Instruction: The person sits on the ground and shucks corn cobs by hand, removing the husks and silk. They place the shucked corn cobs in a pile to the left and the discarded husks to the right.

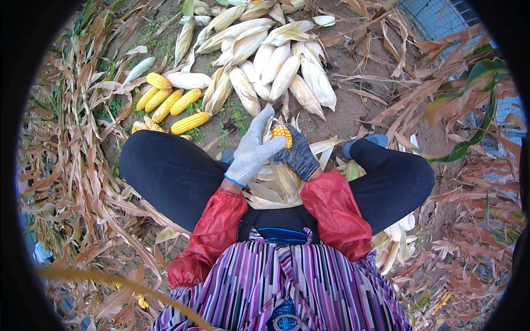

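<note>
A partly husked ear of yellow corn (pixel 281 135) is held in front of me, between my crossed legs. My right hand (pixel 300 154), in a dark grey knit glove, wraps around it. My left hand (pixel 256 148), in a pale knit glove, presses its thumb against the bare kernels while its fingers stretch along the far side. Peeled-back husk (pixel 285 182) hangs below both hands, with some yellow kernels showing through. Loose husks (pixel 265 192) lie under it by my lap. The lower part of the ear is mostly covered by glove and husk.
Ahead lies a heap of unhusked ears (pixel 265 62) on bare soil. Several husked yellow cobs (pixel 169 101) sit beyond my left knee. Dry corn stalks (pixel 78 136) cover the left side. Leaning dry leaves (pixel 414 99) and wire mesh (pixel 443 25) stand at right.
</note>
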Tool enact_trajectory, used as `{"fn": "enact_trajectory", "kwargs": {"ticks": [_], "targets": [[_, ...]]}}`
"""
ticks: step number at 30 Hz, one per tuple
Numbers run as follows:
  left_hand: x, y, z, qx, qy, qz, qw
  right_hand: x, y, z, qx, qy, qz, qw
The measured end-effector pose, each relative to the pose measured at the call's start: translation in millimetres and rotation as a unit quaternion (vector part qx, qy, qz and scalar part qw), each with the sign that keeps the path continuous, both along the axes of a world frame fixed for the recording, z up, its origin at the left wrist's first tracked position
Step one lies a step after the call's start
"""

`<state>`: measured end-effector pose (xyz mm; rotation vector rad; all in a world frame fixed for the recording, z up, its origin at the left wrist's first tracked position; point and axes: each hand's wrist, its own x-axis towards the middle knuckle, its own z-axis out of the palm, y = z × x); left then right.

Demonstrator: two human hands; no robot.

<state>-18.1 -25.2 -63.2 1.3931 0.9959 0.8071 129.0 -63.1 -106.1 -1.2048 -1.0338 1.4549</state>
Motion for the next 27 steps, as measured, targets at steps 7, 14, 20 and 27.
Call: {"fn": "enact_trajectory", "kwargs": {"ticks": [7, 14, 20, 27], "targets": [[1, -1, -16, -0.191, -0.151, 0.022, 0.97, -16, -2, 4, -0.041, 0.105, 0.009, 0.994], [4, 7, -37, -0.341, -0.319, 0.295, 0.834, -44, -5, -1, 0.031, -0.104, -0.139, 0.984], [-1, 29, -52, -0.302, -0.431, 0.398, 0.751, -60, -5, 4, 0.154, -0.259, -0.208, 0.93], [16, 32, -7, -0.318, -0.485, 0.311, 0.753, -55, 6, -11, -0.018, -0.037, -0.282, 0.958]]}}
